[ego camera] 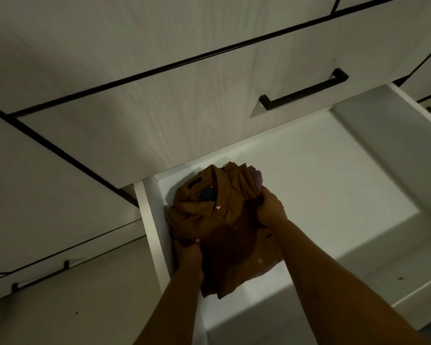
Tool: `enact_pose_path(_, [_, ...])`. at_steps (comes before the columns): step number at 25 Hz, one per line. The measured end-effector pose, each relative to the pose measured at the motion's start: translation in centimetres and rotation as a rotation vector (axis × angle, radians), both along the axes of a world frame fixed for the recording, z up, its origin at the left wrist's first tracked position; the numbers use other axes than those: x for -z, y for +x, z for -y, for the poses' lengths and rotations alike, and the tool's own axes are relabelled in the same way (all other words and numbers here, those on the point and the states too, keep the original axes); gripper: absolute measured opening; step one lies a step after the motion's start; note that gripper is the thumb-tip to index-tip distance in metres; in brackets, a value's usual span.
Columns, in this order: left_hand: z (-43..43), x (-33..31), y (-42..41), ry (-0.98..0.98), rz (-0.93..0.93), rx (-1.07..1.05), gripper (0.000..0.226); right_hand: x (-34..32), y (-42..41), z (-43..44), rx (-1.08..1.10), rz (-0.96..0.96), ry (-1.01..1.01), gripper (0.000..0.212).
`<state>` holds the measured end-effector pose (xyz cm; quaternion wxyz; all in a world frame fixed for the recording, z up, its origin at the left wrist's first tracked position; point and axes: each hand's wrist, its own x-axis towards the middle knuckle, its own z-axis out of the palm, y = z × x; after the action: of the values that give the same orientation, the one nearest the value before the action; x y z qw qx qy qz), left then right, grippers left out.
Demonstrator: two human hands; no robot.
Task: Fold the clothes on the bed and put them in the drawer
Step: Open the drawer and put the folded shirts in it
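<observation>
Both hands grip folded shirt (217, 220), inside drawer (334, 195)

**Person's body, head view.** Two forearms, bare along all their visible length: left forearm (174, 310) beside the left wall of the drawer (147, 220), right forearm (334, 277) above the drawer's floor. Left hand (188, 257) bare, a short thumbnail (197, 241) showing. Right hand (270, 207) bare, knuckles rounded, finer detail lost in dim light. Both arms slender, narrowing toward the wrists
</observation>
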<state>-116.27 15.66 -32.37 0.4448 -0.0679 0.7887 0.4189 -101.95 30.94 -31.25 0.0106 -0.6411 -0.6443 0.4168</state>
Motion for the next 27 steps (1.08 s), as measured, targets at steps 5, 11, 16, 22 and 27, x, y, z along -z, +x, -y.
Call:
enact_pose_path(5, [0.7, -1.8, 2.4, -0.045, -0.828, 0.685, 0.085, -1.4, -1.0, 1.9, -0.017, 0.227, 0.156, 0.079])
enact_pose_path(11, [1.6, -1.9, 3.7, -0.333, -0.833, 1.488, 0.1, -1.1, -0.5, 7.5, -0.502, 0.329, 0.127, 0.058])
enact_pose_path(16, [2.5, -4.1, 3.0, -0.36, -0.9, 1.532, 0.085, -3.1, -0.3, 6.3, -0.568, 0.429, 0.102, 0.065])
enact_pose_path(22, [0.8, -10.7, 7.2, -0.326, -0.856, 1.54, 0.085, -12.0, 4.5, 5.8, -0.48, 0.413, 0.245, 0.064])
enact_pose_path(27, [-0.9, -18.9, 16.8, -0.107, -0.97, 1.556, 0.065, -19.4, 15.0, 7.8, -0.293, 0.447, 0.328, 0.075])
